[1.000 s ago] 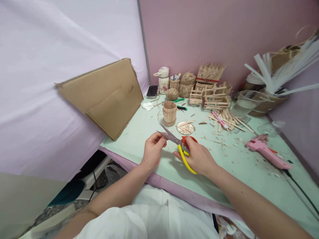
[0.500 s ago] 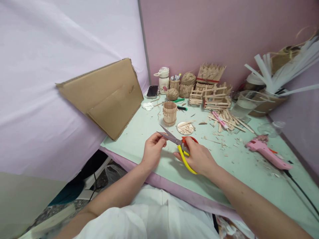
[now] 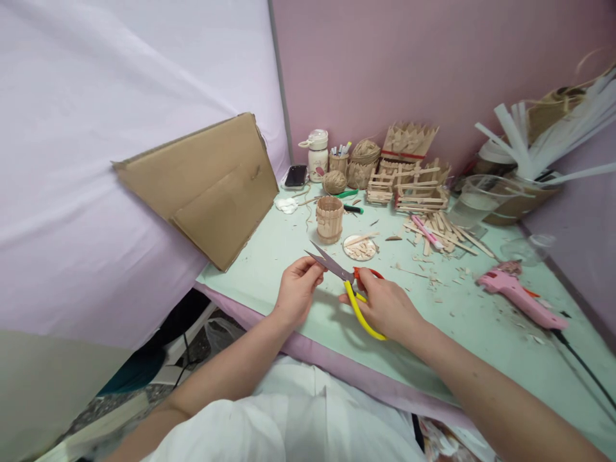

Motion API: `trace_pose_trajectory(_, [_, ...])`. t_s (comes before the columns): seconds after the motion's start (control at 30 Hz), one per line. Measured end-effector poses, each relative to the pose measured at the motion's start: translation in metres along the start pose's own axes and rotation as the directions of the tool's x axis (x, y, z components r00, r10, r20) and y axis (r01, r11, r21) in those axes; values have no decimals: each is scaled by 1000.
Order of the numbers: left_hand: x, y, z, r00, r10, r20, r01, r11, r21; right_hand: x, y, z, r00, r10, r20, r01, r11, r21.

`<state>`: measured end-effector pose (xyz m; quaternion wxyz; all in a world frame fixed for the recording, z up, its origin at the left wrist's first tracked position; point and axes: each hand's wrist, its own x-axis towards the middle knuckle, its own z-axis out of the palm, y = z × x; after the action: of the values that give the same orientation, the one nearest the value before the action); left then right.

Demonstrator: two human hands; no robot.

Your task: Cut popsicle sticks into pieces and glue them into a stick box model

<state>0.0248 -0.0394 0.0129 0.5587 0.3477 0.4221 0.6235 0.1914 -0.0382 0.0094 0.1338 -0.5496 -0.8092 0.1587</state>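
My right hand (image 3: 387, 305) grips a pair of scissors (image 3: 334, 266) with yellow and red handles, its blades slightly parted and pointing left. Fingers pinched together, my left hand (image 3: 299, 289) is at the blades; whatever small piece it holds is too hidden to name. Just beyond the blades stands a small wooden-stick cup (image 3: 330, 220). Beside that cup lies a round dish (image 3: 360, 247) with small cut wood pieces and a stick in it.
A pink glue gun (image 3: 522, 296) lies at the right, its black cord trailing off. Loose craft sticks (image 3: 445, 234) are piled behind it. Stick crates (image 3: 421, 192), twine balls (image 3: 334, 182) and a white bottle (image 3: 317, 157) line the back. Folded cardboard (image 3: 212, 192) leans at the left.
The scissor blades have drawn closer together at my left fingers. Both hands stay in nearly the same place, and the view has shifted very slightly.
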Motion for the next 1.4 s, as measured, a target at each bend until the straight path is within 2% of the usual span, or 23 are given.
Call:
trace_pose_trajectory(0.17, [-1, 1, -1, 997, -73, -13, 73, 997, -20, 3, 3, 2, 1000, -20, 18, 19, 998, 64])
trace_pose_trajectory(0.33, [0, 2, -3, 998, -57, -6, 57, 996, 64, 8, 11, -4, 999, 34, 4, -34, 995, 89])
trace_pose_trajectory(0.47, [3, 0, -8, 1000, 31, -2, -30, 983, 183, 8, 12, -9, 1000, -3, 6, 3, 1000, 2])
trace_pose_trajectory(0.6, [5, 0, -13, 985, 158, 69, -171, 935, 311, 6, 7, -10, 999, -41, 4, 41, 992, -120])
trace_pose_trajectory(0.77, [5, 3, -17, 975, 188, 116, -219, 891, 398, 6, 5, -9, 998, -57, 0, 56, 984, -172])
trace_pose_trajectory(1.2, [8, 6, -21, 958, 218, 184, -276, 872, 404, 4, 2, -10, 998, -46, 36, 51, 988, -144])
trace_pose_trajectory(1.4, [8, 8, -20, 970, 181, 162, -229, 903, 364, 5, 3, -9, 997, -65, 30, 68, 991, -117])
